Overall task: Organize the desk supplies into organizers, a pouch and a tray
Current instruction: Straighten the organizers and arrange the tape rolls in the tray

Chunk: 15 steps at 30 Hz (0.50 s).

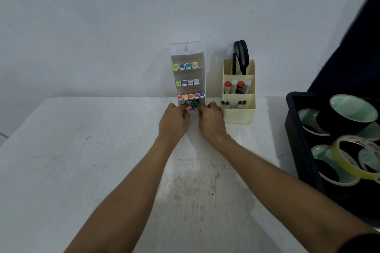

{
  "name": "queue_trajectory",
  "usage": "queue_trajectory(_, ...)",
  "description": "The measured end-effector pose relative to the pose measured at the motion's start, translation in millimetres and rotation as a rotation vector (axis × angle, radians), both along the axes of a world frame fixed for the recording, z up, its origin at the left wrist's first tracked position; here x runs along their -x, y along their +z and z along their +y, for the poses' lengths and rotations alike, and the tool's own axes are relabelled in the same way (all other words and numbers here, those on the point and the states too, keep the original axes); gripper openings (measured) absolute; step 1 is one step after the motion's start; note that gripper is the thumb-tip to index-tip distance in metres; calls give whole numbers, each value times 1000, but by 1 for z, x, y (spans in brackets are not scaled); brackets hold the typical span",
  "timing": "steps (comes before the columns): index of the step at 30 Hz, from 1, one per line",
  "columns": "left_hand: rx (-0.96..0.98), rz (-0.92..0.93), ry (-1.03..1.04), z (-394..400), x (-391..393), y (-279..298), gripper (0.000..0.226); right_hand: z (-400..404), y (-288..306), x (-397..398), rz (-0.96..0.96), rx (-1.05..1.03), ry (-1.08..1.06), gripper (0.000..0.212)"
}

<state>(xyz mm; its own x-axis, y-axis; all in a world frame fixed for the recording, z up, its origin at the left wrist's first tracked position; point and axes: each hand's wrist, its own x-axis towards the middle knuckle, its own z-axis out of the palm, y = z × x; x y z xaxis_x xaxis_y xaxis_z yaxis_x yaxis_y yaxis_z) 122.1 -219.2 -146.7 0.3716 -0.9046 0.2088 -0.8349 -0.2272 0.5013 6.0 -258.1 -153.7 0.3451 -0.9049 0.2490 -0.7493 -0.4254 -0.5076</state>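
A clear tiered marker organizer (188, 55) stands against the wall, with three rows of coloured markers (185, 66). Both hands are at its lowest tier. My left hand (174, 122) has its fingers curled on a small red and white item (187, 108). My right hand (210, 123) has its fingers curled on a small teal item (195, 103). What exactly these items are is hidden by the fingers. To the right stands a cream organizer (239, 116) holding black scissors (241, 55), marker pens (236, 86) and small pens.
A black tray (298, 139) at the right edge of the white desk (82, 160) holds several tape rolls (349, 113), one of them yellowish (353, 160). A dark object leans at the top right corner. The wall runs right behind the organizers.
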Motion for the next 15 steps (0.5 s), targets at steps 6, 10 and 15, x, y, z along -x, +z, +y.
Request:
queue_trajectory(6,-18,-23,-9,-8,-4,3,29,-8,6,-8,-76,-105,21,26)
queue_trajectory(10,-35,-18,-14,-10,-3,6,29,-10,11,-9,-45,-143,0,25)
queue_trajectory(15,-89,22,-18,-9,-4,6,32,-10,12,-11,-42,-195,3,26)
